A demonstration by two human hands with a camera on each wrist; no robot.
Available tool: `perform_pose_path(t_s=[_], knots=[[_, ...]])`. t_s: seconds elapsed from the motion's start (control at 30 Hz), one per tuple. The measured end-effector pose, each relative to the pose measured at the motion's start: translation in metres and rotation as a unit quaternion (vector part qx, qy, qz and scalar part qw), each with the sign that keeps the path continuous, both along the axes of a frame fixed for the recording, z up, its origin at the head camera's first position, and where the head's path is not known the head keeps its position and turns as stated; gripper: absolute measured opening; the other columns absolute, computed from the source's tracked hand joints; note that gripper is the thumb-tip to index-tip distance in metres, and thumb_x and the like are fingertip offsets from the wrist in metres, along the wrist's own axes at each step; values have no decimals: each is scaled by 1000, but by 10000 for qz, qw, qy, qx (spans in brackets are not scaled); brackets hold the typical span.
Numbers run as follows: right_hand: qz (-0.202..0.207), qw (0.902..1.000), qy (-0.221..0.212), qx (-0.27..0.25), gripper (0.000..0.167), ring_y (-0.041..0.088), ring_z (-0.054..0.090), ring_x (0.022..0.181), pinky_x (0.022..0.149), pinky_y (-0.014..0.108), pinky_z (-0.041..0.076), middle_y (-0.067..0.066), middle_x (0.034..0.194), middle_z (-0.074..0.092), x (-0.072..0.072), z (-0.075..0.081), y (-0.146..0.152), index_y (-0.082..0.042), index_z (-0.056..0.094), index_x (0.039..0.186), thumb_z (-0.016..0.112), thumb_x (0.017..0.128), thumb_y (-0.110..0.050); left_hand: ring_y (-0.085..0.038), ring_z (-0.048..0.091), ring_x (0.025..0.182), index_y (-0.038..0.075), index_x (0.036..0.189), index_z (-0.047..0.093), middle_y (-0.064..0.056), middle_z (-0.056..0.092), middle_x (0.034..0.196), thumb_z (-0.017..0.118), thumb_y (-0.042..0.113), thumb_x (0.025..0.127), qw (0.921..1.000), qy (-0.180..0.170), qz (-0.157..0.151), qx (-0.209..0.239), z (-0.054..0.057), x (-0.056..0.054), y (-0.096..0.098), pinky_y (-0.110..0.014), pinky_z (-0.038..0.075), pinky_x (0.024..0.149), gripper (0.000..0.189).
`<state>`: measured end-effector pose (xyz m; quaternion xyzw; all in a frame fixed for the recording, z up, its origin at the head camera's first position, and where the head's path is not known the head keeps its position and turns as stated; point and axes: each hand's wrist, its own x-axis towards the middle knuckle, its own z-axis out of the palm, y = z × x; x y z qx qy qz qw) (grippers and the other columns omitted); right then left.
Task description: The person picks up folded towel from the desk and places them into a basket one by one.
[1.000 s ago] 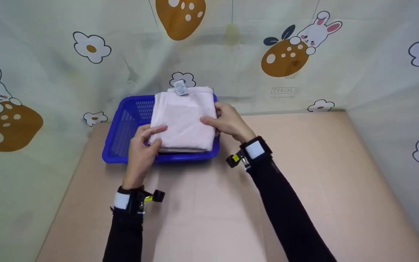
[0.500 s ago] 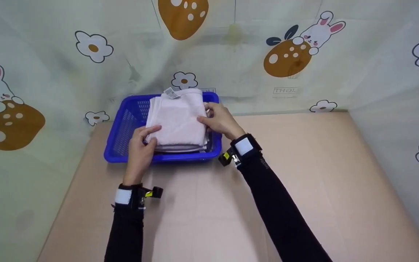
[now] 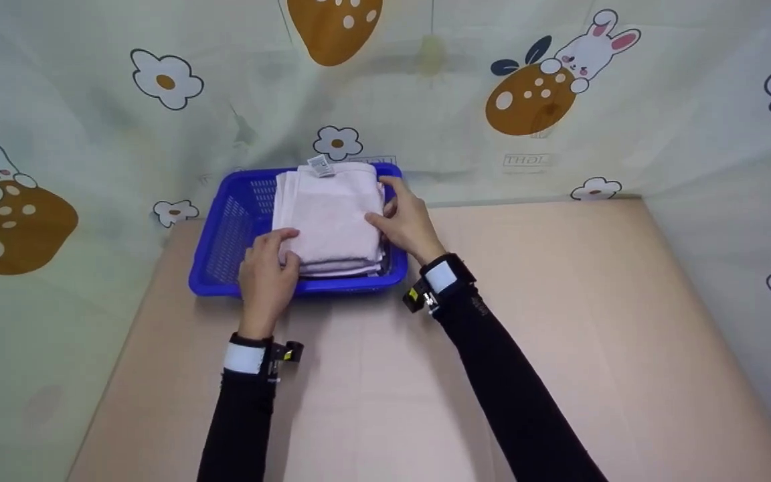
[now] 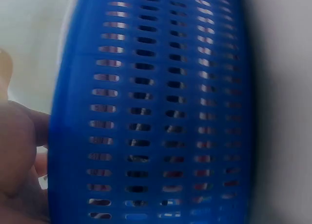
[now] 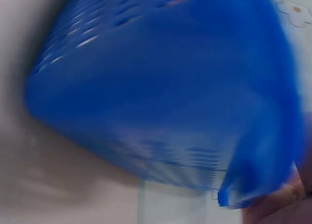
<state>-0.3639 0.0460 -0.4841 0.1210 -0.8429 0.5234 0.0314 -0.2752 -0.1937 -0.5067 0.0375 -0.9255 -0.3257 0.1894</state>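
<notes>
A folded pale pink towel point(image 3: 335, 217) with a small white label point(image 3: 320, 166) at its far edge lies on a stack of folded cloth point(image 3: 342, 269) in the blue plastic basket point(image 3: 225, 289). My left hand point(image 3: 268, 278) holds the towel's near left corner, index finger and thumb over its edge. On the opposite side, my right hand point(image 3: 409, 217) grips the right edge, its thumb on top and the other fingers partly hidden. The left wrist view shows the slotted basket wall point(image 4: 161, 102) with part of the hand beside it; the right wrist view shows the basket's corner point(image 5: 161, 97).
The basket stands at the back left of the beige tabletop point(image 3: 559, 321), close to the printed curtain point(image 3: 439, 100) behind it. More printed curtain rises at the left and right sides. The basket's left part shows its bare slotted wall.
Both hands have brought the towel slightly left and lower onto the stack, after it overlapped the basket's right rim. The right hand has moved left with it.
</notes>
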Motion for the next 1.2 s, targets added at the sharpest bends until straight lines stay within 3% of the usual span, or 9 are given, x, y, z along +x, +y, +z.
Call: perform_pose_path(t_s=[0.17, 0.3, 0.57, 0.8, 1.2], knots=[[-249, 9930, 1125, 267, 49, 23, 64, 81, 75, 31, 53, 11, 90, 65, 2, -15, -7, -6, 68, 135, 80, 88, -13, -34, 58, 70, 21, 140, 61, -19, 66, 130, 56, 19, 97, 9979, 13, 134, -628, -3, 0, 1, -47, 45, 57, 43], [-468, 9859, 1516, 536, 41, 28, 61, 92, 83, 39, 51, 14, 97, 64, 5, -23, -13, -5, 74, 127, 80, 87, -15, -34, 57, 69, 23, 149, 56, -22, 68, 120, 55, 21, 97, 9966, -1, 56, -824, -4, 1, -2, -48, 46, 59, 52], [-577, 9832, 1309, 1136, 43, 33, 52, 117, 103, 44, 45, 18, 112, 63, 5, -25, -16, -8, 72, 132, 74, 92, -24, -40, 62, 79, 23, 152, 55, -25, 68, 109, 51, 24, 99, 9922, -185, 107, -1227, -5, 1, -1, -57, 50, 63, 52], [-610, 9807, 1150, 1460, 42, 36, 44, 136, 115, 43, 41, 20, 124, 61, 4, -25, -14, -9, 71, 133, 68, 96, -27, -45, 64, 85, 23, 151, 56, -27, 68, 111, 48, 26, 101, 9894, -180, 104, -1438, -4, 2, 3, -59, 51, 63, 51], [-572, 9786, 1074, 1662, 41, 36, 44, 133, 111, 43, 44, 20, 123, 57, 5, -22, -13, -7, 71, 133, 65, 97, -26, -42, 63, 84, 24, 152, 54, -26, 69, 110, 46, 28, 102, 9886, -398, 69, -1450, -4, 1, 3, -55, 51, 63, 51]])
